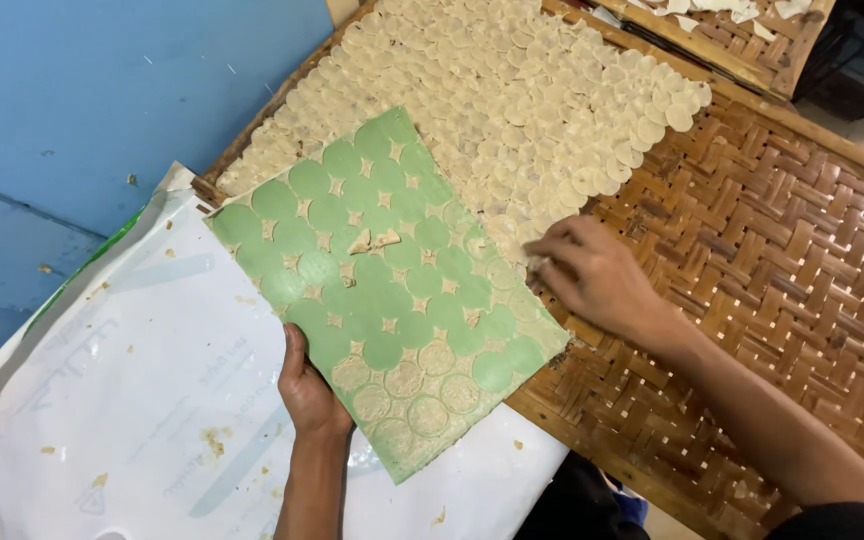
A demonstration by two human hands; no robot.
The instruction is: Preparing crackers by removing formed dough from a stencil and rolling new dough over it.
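Board (392,300), green, clamped in left grip (307,390); right grip (592,275) pinches pale disc (535,262) just beside it.

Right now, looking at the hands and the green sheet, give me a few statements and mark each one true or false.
1. The left hand holds the green sheet by its edge. True.
2. The right hand rests in the person's lap. False: its fingertips are at the pale round discs on the woven bamboo tray.
3. Most circles on the green sheet are bare. True.
4. The green sheet lies on a red cloth. False: it lies partly over a white plastic bag.
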